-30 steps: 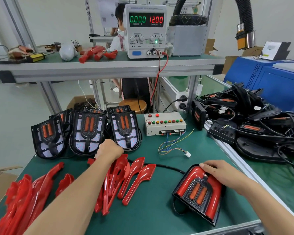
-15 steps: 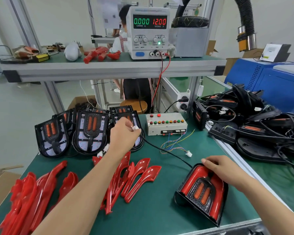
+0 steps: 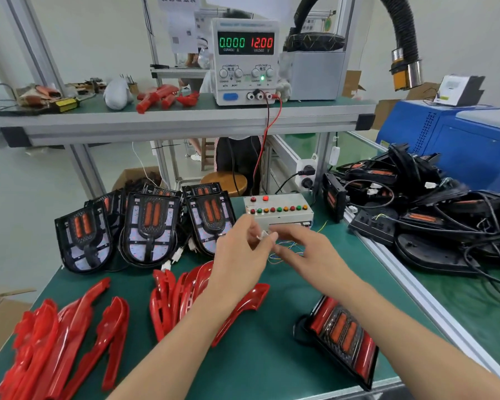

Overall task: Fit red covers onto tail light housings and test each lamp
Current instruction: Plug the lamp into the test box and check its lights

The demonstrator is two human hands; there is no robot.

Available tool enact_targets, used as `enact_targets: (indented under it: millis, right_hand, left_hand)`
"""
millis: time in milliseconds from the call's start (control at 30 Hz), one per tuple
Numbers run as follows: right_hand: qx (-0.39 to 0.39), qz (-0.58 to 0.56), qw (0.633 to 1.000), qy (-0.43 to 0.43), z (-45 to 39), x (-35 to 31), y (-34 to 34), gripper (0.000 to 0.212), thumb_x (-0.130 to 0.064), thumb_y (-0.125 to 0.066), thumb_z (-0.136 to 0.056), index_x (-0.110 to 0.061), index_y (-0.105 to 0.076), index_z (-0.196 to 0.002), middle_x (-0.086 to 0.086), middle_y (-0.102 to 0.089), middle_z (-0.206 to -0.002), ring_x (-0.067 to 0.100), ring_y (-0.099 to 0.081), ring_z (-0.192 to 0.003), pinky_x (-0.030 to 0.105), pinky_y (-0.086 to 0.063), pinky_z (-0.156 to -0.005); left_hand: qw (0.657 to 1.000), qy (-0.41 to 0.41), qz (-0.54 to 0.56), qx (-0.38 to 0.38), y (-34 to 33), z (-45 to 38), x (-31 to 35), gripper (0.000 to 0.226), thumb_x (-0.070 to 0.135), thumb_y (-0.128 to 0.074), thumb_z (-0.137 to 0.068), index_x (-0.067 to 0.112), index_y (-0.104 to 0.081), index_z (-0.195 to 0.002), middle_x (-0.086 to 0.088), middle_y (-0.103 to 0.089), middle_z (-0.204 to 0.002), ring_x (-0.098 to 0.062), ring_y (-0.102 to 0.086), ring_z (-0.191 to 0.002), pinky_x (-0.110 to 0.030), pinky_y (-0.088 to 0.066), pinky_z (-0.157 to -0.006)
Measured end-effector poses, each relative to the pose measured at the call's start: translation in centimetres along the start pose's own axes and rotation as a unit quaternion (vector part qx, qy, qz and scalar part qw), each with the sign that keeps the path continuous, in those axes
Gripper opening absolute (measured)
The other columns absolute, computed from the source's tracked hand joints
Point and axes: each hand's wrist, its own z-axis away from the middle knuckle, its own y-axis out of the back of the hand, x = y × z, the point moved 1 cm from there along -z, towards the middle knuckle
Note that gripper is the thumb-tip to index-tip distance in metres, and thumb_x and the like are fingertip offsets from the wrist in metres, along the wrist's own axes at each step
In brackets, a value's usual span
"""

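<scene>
Now that the right hand (image 3: 309,255) has left the covered lamp (image 3: 344,339) behind it, both hands pinch white connectors (image 3: 262,235) together; the left hand (image 3: 240,255) grips one, so testing looks imminent.

We count three upright black shield-shaped lamp housings (image 3: 147,229) in the front row, with more behind them, one black housing fitted with red covers (image 3: 342,339), one grey button box (image 3: 277,210), and one grey power supply (image 3: 244,60).

Left hand (image 3: 237,255) pinches a small white connector (image 3: 262,235); right hand (image 3: 303,249) reaches to it, before the test box (image 3: 280,210). Covered tail light (image 3: 344,339) lies on green mat (image 3: 257,365).
</scene>
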Motion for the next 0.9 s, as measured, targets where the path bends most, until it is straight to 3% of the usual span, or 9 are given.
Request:
enact_targets:
  millis: [167, 233, 300, 400, 467, 567, 667, 800, 900]
  right_hand:
    - [-0.028, -0.041, 0.999, 0.017, -0.3, -0.3, -0.8, 0.014, -0.031, -0.067, -0.096, -0.036, -0.069, -0.109, -0.015, -0.073, -0.098, 0.004, -0.068, -0.093, 0.018, -0.051, -0.082]
    - [-0.006, -0.074, 0.997, 0.002, -0.2, 0.2, -0.5, 0.009, -0.033, -0.062, -0.099, -0.034, -0.070, -0.103, -0.011, -0.074, -0.089, 0.000, -0.065, -0.076, 0.011, -0.047, -0.069]
    - [0.058, -0.138, 0.988, -0.032, -0.3, 0.9, 0.3, 0.015, -0.032, -0.056, -0.101, -0.027, -0.070, -0.097, -0.006, -0.073, -0.081, 0.000, -0.060, -0.067, 0.014, -0.046, -0.069]
    - [0.155, -0.303, 0.936, -0.088, -0.5, 2.2, 2.2, 0.021, -0.018, -0.051, -0.105, -0.018, -0.073, -0.101, -0.001, -0.067, -0.078, 0.018, -0.062, -0.073, 0.037, -0.052, -0.078]
    - [0.190, -0.392, 0.893, -0.117, -0.5, 3.1, 3.5, 0.026, -0.016, -0.050, -0.106, -0.019, -0.076, -0.102, 0.001, -0.064, -0.078, 0.018, -0.062, -0.072, 0.034, -0.056, -0.076]
    - [0.212, -0.471, 0.843, -0.150, -0.1, 4.4, 4.6, 0.020, -0.021, -0.054, -0.104, -0.017, -0.073, -0.099, 0.003, -0.066, -0.079, 0.018, -0.064, -0.069, 0.032, -0.059, -0.072]
    - [0.249, -0.511, 0.803, -0.179, 0.1, 5.9, 5.3, 0.018, -0.022, -0.055, -0.104, -0.015, -0.063, -0.090, 0.003, -0.068, -0.076, 0.016, -0.064, -0.064, 0.032, -0.060, -0.069]
    - [0.293, -0.528, 0.765, -0.225, 0.1, 7.4, 5.8, 0.023, -0.020, -0.052, -0.106, -0.014, -0.058, -0.085, 0.000, -0.063, -0.070, 0.012, -0.059, -0.056, 0.029, -0.058, -0.061]
    - [0.302, -0.520, 0.754, -0.264, 0.0, 8.5, 5.7, 0.021, -0.019, -0.051, -0.106, -0.012, -0.057, -0.087, -0.001, -0.060, -0.068, 0.011, -0.056, -0.053, 0.028, -0.056, -0.057]
  left_hand:
    - [0.994, -0.014, 0.109, -0.028, 0.0, 0.7, -0.9, 0.019, 0.028, -0.057, -0.104, 0.020, -0.056, -0.087, 0.009, -0.076, -0.078, -0.007, -0.068, -0.075, -0.016, -0.047, -0.067]
    - [0.991, 0.004, 0.130, -0.018, -0.1, 0.3, -1.5, 0.024, 0.030, -0.045, -0.109, 0.021, -0.058, -0.092, 0.008, -0.077, -0.079, -0.018, -0.067, -0.071, -0.028, -0.050, -0.062]
    - [0.994, 0.023, 0.104, -0.014, -0.8, -0.5, -2.5, 0.021, 0.030, -0.044, -0.109, 0.024, -0.058, -0.095, 0.009, -0.076, -0.077, -0.016, -0.057, -0.060, -0.030, -0.047, -0.057]
    - [0.997, -0.012, 0.001, -0.074, -3.1, -1.6, -3.1, 0.009, 0.016, -0.061, -0.099, 0.021, -0.067, -0.094, 0.011, -0.070, -0.076, 0.002, -0.055, -0.064, -0.019, -0.044, -0.067]
    - [0.989, -0.057, -0.057, -0.126, -5.4, -2.4, -2.9, 0.008, 0.014, -0.065, -0.095, 0.018, -0.071, -0.099, 0.011, -0.070, -0.088, -0.001, -0.061, -0.082, -0.027, -0.048, -0.083]
    - [0.952, -0.148, -0.204, -0.176, -8.8, -3.9, -2.6, 0.023, 0.022, -0.063, -0.098, 0.023, -0.069, -0.121, 0.004, -0.069, -0.121, -0.020, -0.054, -0.118, -0.039, -0.040, -0.102]
    - [0.891, -0.204, -0.335, -0.231, -11.4, -5.2, -2.7, 0.040, 0.020, -0.062, -0.098, 0.028, -0.059, -0.137, 0.004, -0.063, -0.135, -0.023, -0.043, -0.129, -0.044, -0.029, -0.103]
    - [0.803, -0.263, -0.459, -0.274, -13.6, -5.5, -3.1, 0.021, 0.017, -0.062, -0.094, 0.023, -0.063, -0.114, 0.001, -0.069, -0.116, -0.027, -0.051, -0.118, -0.047, -0.028, -0.099]
    - [0.798, -0.263, -0.463, -0.284, -14.3, -5.6, -3.8, 0.012, 0.017, -0.058, -0.095, 0.022, -0.066, -0.101, -0.002, -0.068, -0.101, -0.029, -0.061, -0.103, -0.045, -0.029, -0.091]
